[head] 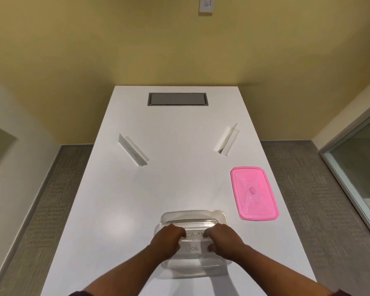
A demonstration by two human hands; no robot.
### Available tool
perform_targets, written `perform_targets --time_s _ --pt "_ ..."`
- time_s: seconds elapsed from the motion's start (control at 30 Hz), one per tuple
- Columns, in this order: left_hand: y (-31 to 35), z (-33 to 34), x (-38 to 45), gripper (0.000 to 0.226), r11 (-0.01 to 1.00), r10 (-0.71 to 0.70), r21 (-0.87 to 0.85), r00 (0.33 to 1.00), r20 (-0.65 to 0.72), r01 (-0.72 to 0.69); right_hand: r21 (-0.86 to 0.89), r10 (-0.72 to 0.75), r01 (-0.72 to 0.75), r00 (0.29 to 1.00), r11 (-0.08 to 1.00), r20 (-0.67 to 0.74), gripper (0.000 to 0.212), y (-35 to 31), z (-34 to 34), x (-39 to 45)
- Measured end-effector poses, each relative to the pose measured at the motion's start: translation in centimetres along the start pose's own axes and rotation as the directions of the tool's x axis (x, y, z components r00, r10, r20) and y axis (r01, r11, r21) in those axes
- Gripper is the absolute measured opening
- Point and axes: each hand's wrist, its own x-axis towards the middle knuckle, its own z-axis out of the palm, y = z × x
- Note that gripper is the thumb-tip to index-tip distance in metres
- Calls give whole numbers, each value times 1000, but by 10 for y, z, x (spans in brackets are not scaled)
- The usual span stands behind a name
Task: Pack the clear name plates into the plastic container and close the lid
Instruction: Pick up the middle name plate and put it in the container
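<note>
So I had both hands, left hand (168,242) and right hand (224,241), gripping the ends of a name plate (193,248) marked "DOG", right over the clear container (220,216); pink lid (254,193) sat off right on the desk (137,199).

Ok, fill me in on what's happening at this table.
A person's left hand and right hand are setting a name plate marked "Dog" into the clear plastic container. Two more name plates, one on the left and one on the right, wait on the white table. The pink lid lies beside the container.

Far name plate's (133,150) lettering illegible
</note>
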Motion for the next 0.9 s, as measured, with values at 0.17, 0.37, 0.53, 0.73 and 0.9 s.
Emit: perform_targets --time_s 0.17,0.37,0.53,0.73,0.9 --pt "-2 11 4 35 999 -24 39 999 23 24 10 13 -13 1000 1000 8 46 -1 10 2" --pt "2 18 6 31 994 -38 104 998 49 32 -49 13 -13 1000 999 6 36 -3 15 1" --pt "2 19 6 31 989 -18 150 998 53 10 -104 2 0 1000 995 18 30 -6 16 1" --pt "3 22 3 29 978 10 206 999 52 -20 -131 -45 46 999 990 8 33 -5 20 -2" --pt "1 22 2 33 973 31 228 998 61 -44 -144 -55 56 998 988 11 38 -5 20 -2"
